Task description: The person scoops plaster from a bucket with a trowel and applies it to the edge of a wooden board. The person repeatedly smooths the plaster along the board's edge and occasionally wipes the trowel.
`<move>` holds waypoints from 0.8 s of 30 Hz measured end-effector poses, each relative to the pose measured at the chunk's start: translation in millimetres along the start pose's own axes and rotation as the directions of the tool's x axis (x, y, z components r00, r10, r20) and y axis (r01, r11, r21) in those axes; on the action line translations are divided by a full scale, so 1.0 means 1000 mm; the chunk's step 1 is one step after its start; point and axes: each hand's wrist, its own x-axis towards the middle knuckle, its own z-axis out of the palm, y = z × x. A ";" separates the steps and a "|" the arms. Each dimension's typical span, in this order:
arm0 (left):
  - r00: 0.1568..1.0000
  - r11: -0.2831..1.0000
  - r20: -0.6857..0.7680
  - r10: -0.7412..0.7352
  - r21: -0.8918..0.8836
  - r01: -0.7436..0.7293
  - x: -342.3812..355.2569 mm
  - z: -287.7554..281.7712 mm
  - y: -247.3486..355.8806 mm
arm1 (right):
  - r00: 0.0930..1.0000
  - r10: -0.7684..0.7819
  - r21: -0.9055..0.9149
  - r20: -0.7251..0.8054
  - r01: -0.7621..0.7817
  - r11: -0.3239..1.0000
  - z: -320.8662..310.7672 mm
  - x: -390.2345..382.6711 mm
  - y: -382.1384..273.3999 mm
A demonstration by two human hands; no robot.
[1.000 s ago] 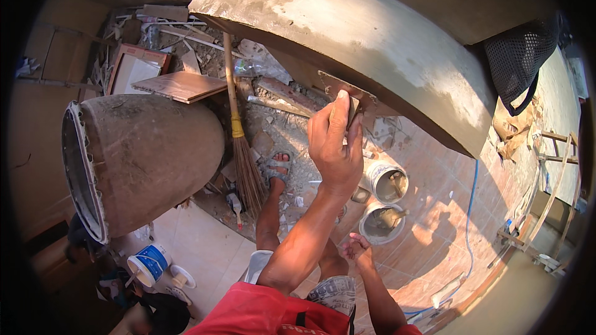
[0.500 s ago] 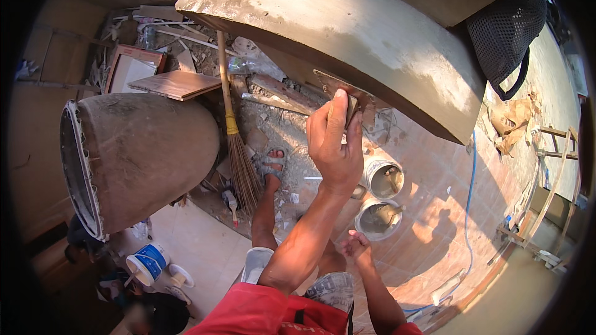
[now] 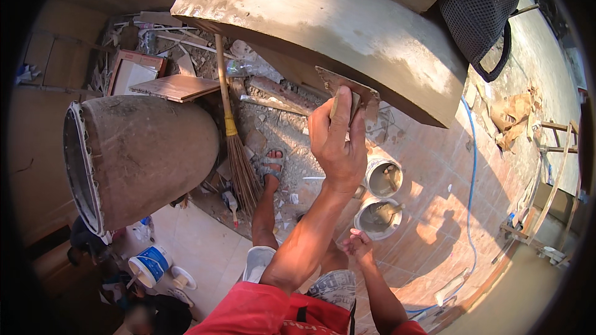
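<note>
My left hand reaches up, its thumb and fingers closed around the handle of a plastering float. The float's flat, mortar-stained plate is against or very close to the underside edge of a plastered concrete ledge; exact contact cannot be made out. Damp grey patches mark the ledge's sunlit face. Lower down, my right hand hangs with curled fingers and nothing visible in it. Just beyond it stand two buckets, a nearer one and a farther one, each containing grey mix and a tool.
At left lies a large barrel-like container, beside a broom leaning upright. Rubble and boards cover the floor behind. A blue hose crosses the tiles at right. A black mesh bag hangs by the ledge. Another person is at lower left.
My left hand and the float have shifted slightly toward the right end of the ledge. The view has turned a little. My right hand stays curled in about the same place.
</note>
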 end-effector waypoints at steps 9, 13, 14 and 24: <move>0.997 0.999 0.064 -0.036 0.040 0.034 -0.030 0.015 -0.010 | 1.000 -0.001 -0.014 -0.002 0.001 1.000 -0.009 0.002 0.002; 1.000 1.000 0.008 -0.011 -0.017 0.011 -0.019 0.007 0.012 | 1.000 0.001 0.021 0.008 -0.001 1.000 -0.018 0.002 0.005; 1.000 0.998 -0.018 0.025 -0.050 -0.026 -0.013 0.007 0.017 | 1.000 0.004 0.016 0.000 -0.004 1.000 -0.020 0.002 0.007; 0.997 0.999 0.064 -0.043 0.026 0.042 -0.041 0.021 0.007 | 1.000 0.011 0.023 0.014 -0.011 1.000 -0.020 0.000 0.003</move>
